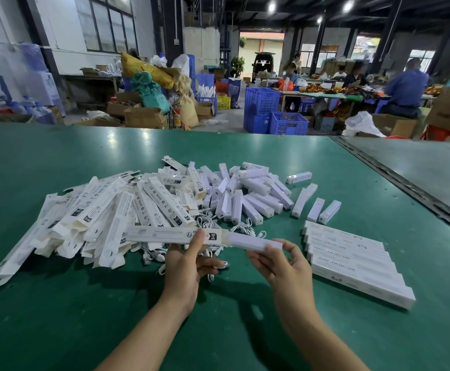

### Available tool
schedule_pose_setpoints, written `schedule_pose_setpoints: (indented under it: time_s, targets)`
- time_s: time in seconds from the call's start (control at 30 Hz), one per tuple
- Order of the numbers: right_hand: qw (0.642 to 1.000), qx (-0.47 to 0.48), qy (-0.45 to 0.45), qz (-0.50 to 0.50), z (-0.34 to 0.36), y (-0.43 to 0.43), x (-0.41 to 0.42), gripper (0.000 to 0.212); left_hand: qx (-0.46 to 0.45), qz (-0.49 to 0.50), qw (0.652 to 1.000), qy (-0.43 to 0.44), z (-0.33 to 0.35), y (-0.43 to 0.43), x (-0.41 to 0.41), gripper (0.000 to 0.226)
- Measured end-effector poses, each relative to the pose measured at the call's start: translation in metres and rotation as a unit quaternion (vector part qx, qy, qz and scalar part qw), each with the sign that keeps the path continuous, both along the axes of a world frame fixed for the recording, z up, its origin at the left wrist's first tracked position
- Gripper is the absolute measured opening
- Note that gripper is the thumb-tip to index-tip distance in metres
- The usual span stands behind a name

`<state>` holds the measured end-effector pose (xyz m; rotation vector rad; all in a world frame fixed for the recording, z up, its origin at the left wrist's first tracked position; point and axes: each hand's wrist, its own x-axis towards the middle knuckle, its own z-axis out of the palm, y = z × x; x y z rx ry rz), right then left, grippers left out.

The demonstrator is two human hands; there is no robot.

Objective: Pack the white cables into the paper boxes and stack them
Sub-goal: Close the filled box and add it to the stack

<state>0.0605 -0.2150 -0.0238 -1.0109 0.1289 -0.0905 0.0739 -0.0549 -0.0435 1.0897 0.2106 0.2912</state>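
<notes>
flat box pile [93, 212]: lying left of the held box, slumping loosely; one could be sliding off as i work.
left hand [189, 266]: thumb on top, fingers curling beneath, clamping the paper box [165, 235] near its open right end.
white cable [220, 264]: trailing just below the held box by my left fingertips; i am not telling whether they are pinching it, so it may be getting left out.
white bar [253, 242]: sticking out of the held box's right end; it may be snagging the flap and creasing the mouth.
right hand [280, 263]: thumb and fingertips pinching the bar's far end; a tilt may be jamming it.
packed row [352, 261]: lying right of the held box, well apart.
hidden: the box's inside, and the loose cables [218, 226] mostly burying under the piles behind it.
</notes>
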Motion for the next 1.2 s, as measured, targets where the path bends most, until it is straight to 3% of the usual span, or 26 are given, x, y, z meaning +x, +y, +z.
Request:
schedule_pose_setpoints:
  time_s: [0.17,0.53,0.83,1.2]
  targets:
    - [0.999,0.026,-0.007,-0.023,0.002,-0.004,0.0,0.019,0.007,-0.017,1.0,0.006,-0.002,0.0,0.0,0.057]
    - [1.0,0.008,-0.006,-0.02,-0.001,-0.008,0.0,0.026,0.004,-0.006,1.0,-0.009,0.0,0.002,-0.003,0.051]
    - [0.999,-0.036,0.005,-0.026,-0.009,-0.009,0.004,0.034,0.011,-0.008,1.0,0.005,0.0,0.003,-0.005,0.064]
    - [0.985,-0.165,-0.046,-0.013,-0.005,-0.01,-0.003,0.036,0.011,-0.026,1.0,0.009,0.005,0.001,-0.009,0.046]
